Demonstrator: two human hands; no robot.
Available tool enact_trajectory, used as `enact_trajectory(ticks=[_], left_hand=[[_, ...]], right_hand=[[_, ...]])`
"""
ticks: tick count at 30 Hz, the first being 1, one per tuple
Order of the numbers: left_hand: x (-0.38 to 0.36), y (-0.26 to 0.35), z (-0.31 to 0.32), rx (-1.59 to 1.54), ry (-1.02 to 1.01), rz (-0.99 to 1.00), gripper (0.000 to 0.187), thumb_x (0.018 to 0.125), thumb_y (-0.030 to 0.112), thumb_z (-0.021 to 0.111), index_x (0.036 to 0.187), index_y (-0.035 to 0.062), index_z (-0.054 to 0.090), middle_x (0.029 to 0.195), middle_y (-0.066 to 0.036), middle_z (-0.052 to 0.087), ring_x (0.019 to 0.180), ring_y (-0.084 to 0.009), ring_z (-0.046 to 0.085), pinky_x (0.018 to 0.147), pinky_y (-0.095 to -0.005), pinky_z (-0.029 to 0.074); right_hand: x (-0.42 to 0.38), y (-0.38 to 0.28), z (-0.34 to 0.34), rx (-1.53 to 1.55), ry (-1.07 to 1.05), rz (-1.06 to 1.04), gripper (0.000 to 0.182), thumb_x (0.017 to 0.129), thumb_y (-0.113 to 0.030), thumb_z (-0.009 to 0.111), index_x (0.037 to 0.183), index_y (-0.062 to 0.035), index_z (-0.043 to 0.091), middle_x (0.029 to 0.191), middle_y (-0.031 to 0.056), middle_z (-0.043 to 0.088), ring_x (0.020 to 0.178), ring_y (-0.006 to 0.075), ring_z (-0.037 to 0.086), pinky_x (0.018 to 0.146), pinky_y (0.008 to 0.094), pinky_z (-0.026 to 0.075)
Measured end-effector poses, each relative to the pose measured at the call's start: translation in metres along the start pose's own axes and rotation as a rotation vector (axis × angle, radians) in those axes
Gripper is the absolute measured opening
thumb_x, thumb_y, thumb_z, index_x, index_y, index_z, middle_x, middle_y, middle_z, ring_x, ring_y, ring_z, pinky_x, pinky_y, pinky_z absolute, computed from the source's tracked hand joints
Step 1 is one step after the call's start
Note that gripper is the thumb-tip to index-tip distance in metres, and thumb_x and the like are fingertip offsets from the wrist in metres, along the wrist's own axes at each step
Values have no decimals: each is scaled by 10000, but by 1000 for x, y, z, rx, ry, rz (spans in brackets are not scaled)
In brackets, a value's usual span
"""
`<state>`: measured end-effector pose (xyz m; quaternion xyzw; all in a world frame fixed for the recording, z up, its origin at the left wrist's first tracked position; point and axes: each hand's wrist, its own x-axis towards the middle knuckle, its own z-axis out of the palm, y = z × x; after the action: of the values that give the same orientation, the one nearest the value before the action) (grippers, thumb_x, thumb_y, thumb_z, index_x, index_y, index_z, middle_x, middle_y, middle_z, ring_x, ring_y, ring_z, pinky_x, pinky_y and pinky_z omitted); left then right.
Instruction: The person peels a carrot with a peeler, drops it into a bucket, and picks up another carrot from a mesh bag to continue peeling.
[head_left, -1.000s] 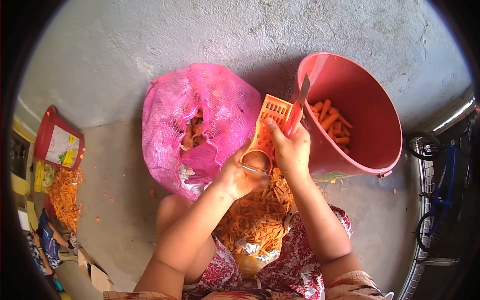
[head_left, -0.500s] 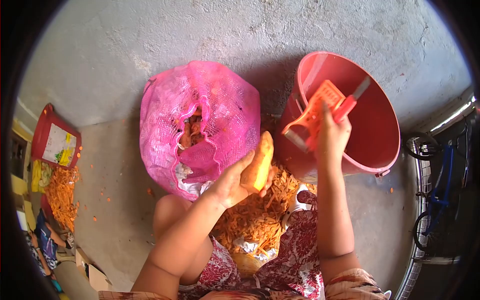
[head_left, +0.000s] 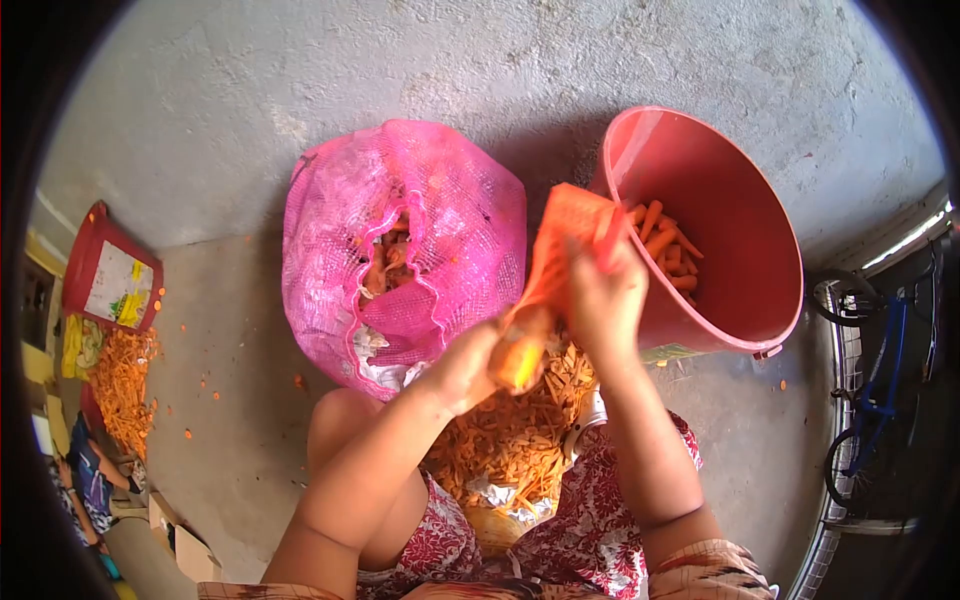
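Here, holds carrot [head_left: 519,364] in curled left hand [head_left: 470,368], seemingly steadied for peeler [head_left: 565,222] clasped in right hand [head_left: 606,298], near left rim of bucket [head_left: 735,220].

Light is bright, the orange grater [head_left: 568,232] blurred, edges bowed.

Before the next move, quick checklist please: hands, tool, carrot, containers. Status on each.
1. Left hand gripping the carrot: ok.
2. Right hand gripping the orange slotted tool: ok.
3. Left fingers clear of the tool's lower end: cannot tell, blurred where they meet.
4. Blade on the red handle in the right hand pointing clear: cannot tell, no blade discernible.
5. Red bucket uncovered: ok, carrot pieces inside.
6. Pink mesh bag closed: not ok, a gap shows its contents.
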<state>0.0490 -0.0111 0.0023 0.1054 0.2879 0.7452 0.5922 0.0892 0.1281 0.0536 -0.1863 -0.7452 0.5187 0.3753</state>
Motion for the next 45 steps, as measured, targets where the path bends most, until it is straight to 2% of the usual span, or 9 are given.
enact_trajectory(ticks=[6,11,14,24,30,32,34,38,45], left_hand=[[-7,-2,-1,6,-32,-62,394,874,406,326,1060,80,447,852,-100,544,741,-193,532,587,-317,428],[-2,5,0,-81,54,-45,412,805,405,471,1089,107,449,924,-58,541,799,-198,524,587,-331,422],[-4,6,14,-100,-3,39,343,848,389,402,1023,109,494,876,-25,552,734,-142,532,533,-294,423],[-3,0,8,-148,2,13,340,879,343,322,1065,93,458,885,-68,548,701,-167,530,521,-270,410],[-15,-6,18,-5,-156,-146,452,876,421,305,1130,61,412,883,-77,502,755,-156,489,570,-284,402],[-14,-8,13,-10,-98,-143,474,851,431,374,1150,64,403,904,-67,507,768,-160,493,588,-287,410],[-11,-3,14,-9,54,-140,478,833,428,421,1150,71,407,919,-61,509,778,-167,499,595,-288,414],[-6,-3,-3,-223,-49,-71,389,788,375,511,1054,93,478,911,-67,540,763,-178,525,558,-291,422],[-2,-1,3,-198,-59,28,325,891,301,297,1086,79,433,866,-76,549,688,-178,546,500,-287,423]], right_hand=[[42,11,-35,248,364,33,131,815,-144,548,848,-17,546,664,22,543,484,52,459,471,201,436],[6,-20,-11,220,-68,311,119,803,-140,559,857,-36,581,713,-13,563,610,40,468,542,187,385],[-9,-24,6,255,-192,187,150,791,-103,561,904,-4,567,764,16,594,673,60,515,611,213,425],[-16,-20,9,-8,-163,53,116,767,-96,582,817,7,564,666,60,585,613,60,508,571,240,431],[41,9,-31,273,346,174,108,812,-104,545,720,-48,544,601,-38,505,520,19,405,437,194,326],[40,3,-33,407,332,201,86,801,-119,561,760,-44,567,636,-26,528,526,26,430,442,187,342],[24,-3,-29,37,71,265,112,789,-139,577,816,-30,582,704,-7,560,585,39,468,505,190,385],[-11,-19,6,165,-165,134,169,781,-118,580,890,11,570,761,33,599,699,59,518,630,225,431],[-25,-21,12,176,-201,93,135,775,-93,583,846,18,553,668,47,584,629,48,508,565,223,434]])
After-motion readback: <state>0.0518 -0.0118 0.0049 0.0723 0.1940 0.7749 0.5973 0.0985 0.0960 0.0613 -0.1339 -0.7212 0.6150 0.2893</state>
